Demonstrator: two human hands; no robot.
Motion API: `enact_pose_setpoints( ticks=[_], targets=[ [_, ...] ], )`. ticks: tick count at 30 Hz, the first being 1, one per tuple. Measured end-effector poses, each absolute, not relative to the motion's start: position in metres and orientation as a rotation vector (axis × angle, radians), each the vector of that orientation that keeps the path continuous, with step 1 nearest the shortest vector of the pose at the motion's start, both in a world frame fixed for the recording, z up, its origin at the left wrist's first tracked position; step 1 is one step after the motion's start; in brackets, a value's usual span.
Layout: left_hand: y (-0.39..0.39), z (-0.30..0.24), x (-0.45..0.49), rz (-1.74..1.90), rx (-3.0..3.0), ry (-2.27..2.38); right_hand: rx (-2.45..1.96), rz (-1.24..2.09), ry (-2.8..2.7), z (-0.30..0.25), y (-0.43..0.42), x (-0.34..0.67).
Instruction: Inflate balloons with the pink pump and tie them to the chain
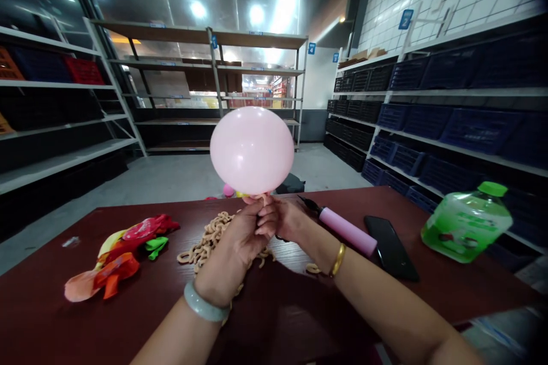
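Note:
An inflated pale pink balloon (252, 150) stands upright above the table, its neck down among my fingers. My left hand (248, 227) is closed at the neck, with a jade-like bangle on that wrist. My right hand (283, 218) meets it there, also closed on the balloon's neck; its fingertips are partly hidden behind the left hand. Under and behind my hands lies a pile of tan rubber-like rings (209, 239). To the right of my right hand rests a pink hand pump (347, 231) with a black nozzle.
Limp, uninflated balloons (124, 251) in several colours lie on the left of the dark red table (274, 319). A black phone (390, 246) and a jug of green liquid (467, 222) are at the right. Shelves with crates (482, 125) stand along the right wall.

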State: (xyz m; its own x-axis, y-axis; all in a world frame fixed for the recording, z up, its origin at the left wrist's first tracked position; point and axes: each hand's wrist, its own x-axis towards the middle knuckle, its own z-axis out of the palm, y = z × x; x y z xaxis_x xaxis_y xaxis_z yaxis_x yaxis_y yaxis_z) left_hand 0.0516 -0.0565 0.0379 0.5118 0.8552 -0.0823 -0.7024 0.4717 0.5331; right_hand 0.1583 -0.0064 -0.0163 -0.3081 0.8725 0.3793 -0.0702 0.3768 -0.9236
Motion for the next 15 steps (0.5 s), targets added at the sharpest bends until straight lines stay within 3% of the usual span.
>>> enact_pose_setpoints(
  ticks=[8,12,15],
  targets=[
    [-0.051,0.036,0.053,0.935,0.481,0.448,-0.625,1.443,-1.466,-0.007,-0.018,0.19],
    [-0.039,0.019,0.052,1.141,0.746,0.626,-0.815,1.275,-1.418,-0.005,-0.022,0.197],
    [-0.031,0.001,0.056,1.279,0.902,0.809,-0.979,0.953,-1.481,-0.008,-0.025,0.196]
  ],
)
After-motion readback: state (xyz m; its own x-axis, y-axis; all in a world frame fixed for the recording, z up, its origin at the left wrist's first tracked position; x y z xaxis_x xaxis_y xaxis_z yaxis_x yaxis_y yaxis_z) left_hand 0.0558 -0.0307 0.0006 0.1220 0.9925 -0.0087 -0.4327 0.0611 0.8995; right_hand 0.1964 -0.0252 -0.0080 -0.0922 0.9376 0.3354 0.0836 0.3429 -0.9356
